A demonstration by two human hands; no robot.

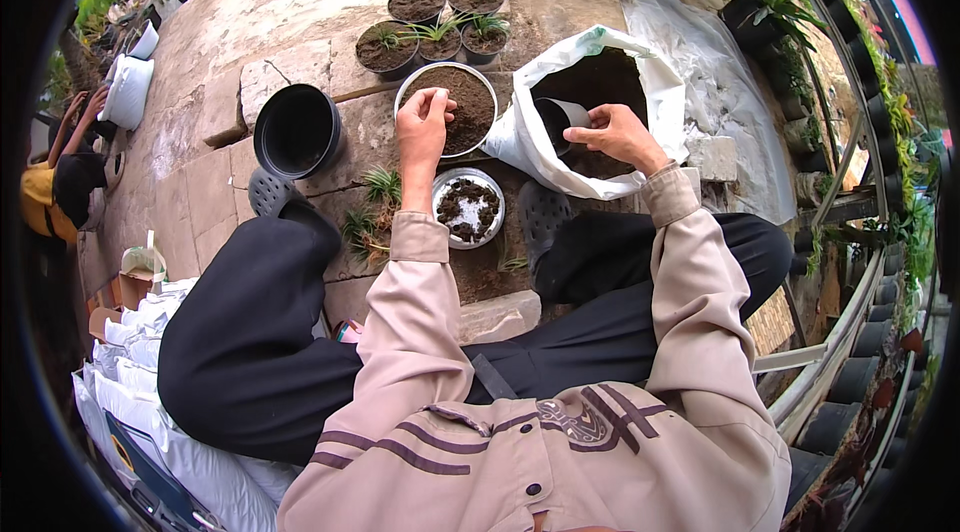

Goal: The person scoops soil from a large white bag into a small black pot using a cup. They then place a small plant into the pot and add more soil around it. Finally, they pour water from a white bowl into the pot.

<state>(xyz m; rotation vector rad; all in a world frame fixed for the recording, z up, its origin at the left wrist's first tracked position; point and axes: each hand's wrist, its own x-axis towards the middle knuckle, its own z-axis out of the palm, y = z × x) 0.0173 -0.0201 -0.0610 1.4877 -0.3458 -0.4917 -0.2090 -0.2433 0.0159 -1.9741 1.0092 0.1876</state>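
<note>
My left hand (424, 123) is over the left side of a round pot (471, 108) filled with brown soil, its fingertips pinched together; whether something small is between them cannot be seen. My right hand (616, 134) reaches into an open white sack (525, 93) of dark soil. Its fingers are at the rim of a small plastic pot (568, 114) that lies tilted in the sack. Close below the soil-filled pot sits a white dish (489, 235) with clumps of soil. Small uprooted plants (384, 185) lie on the ground beside my left forearm.
Several small potted plants (416, 3) stand beyond the soil-filled pot. An empty black pot (298, 130) is at the left, near my shoe (271, 192). Clear plastic sheeting (720, 74) and a concrete block (712, 158) lie right of the sack. Another person (64, 187) is at far left.
</note>
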